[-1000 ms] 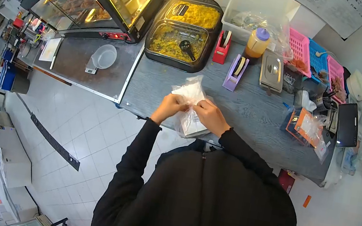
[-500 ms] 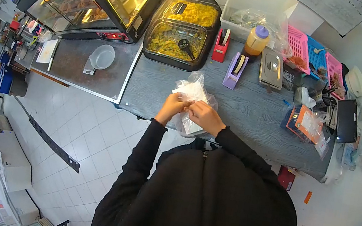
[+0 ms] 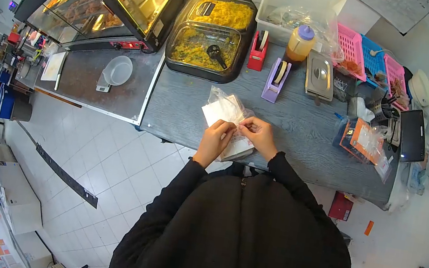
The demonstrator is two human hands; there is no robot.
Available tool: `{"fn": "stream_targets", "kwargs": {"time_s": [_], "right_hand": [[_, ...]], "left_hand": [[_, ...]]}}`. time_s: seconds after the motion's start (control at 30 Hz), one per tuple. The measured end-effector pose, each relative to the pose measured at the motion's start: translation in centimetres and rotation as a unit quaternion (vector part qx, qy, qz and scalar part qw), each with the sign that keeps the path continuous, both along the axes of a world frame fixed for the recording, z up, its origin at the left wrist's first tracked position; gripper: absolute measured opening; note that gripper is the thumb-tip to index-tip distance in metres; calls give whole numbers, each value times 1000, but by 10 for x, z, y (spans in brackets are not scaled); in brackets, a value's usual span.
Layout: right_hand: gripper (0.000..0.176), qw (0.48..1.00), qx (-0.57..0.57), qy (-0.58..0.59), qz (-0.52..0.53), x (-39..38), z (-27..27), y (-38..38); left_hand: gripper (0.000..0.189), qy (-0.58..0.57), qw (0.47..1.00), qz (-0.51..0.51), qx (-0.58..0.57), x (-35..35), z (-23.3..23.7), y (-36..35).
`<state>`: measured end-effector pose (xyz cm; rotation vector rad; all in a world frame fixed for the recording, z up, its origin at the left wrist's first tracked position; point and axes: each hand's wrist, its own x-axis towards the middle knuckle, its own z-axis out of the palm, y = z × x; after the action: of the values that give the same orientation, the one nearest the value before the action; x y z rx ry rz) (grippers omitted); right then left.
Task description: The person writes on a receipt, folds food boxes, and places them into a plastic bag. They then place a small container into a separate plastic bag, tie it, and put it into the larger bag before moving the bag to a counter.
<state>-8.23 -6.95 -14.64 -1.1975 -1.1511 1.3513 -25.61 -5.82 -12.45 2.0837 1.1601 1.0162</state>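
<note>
A clear plastic bag (image 3: 221, 96) with white packets or boxes inside lies at the front edge of the grey counter. My left hand (image 3: 215, 141) is closed, its fingertips pinching the gathered plastic at the bag's middle. From the right, my right hand (image 3: 259, 136) pinches the same plastic, and the fingertips of both hands nearly meet. White flat pieces show through the film above and below my fingers. The exact shape of the gathered part, a knot or a twist, is too small to tell.
Behind the bag on the counter (image 3: 184, 112) stand a black tray of yellow food (image 3: 223, 13), red (image 3: 257, 56) and purple (image 3: 272, 89) tape dispensers, a sauce bottle (image 3: 300, 43) and a lidded steel container (image 3: 319, 75). A heated display case (image 3: 134, 1) is at the left.
My left hand has moved slightly right and down and is more upright. My right hand has shifted right. The bag has turned, and its white contents show more plainly.
</note>
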Motion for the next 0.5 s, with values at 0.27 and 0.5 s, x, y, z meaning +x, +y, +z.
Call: {"fn": "stream_targets", "kwargs": {"time_s": [0.27, 0.5], "right_hand": [[14, 998, -4, 19, 66, 5, -14, 4], [15, 993, 41, -34, 105, 10, -3, 12]], "left_hand": [[11, -9, 999, -21, -25, -2, 1, 4], [14, 7, 995, -32, -98, -6, 4, 14]]}}
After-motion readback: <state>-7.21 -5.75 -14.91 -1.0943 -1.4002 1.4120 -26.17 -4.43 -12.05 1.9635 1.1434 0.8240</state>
